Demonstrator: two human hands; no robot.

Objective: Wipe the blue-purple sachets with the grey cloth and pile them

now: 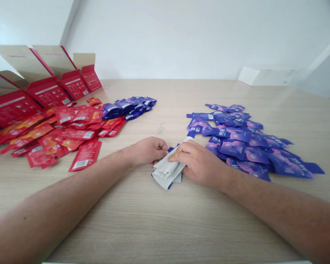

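My right hand (199, 161) is closed on a folded pale grey cloth (167, 169), which lies over a blue sachet (169, 149). Only small blue edges of that sachet show around the cloth. At the cloth's left side, the curled fingers of my left hand (151, 151) pinch the sachet's edge; the fingertips are partly hidden. Just right of my right hand spreads a loose pile of blue and purple sachets (236, 141). Beyond my left hand lies a neater row of blue sachets (129, 107).
Many red and orange sachets (68, 132) are heaped on the left. Behind them stand several red cardboard boxes (48, 91) with raised flaps. A white box (266, 76) sits at the back right, against the white wall. Everything rests on a pale wooden table (165, 227).
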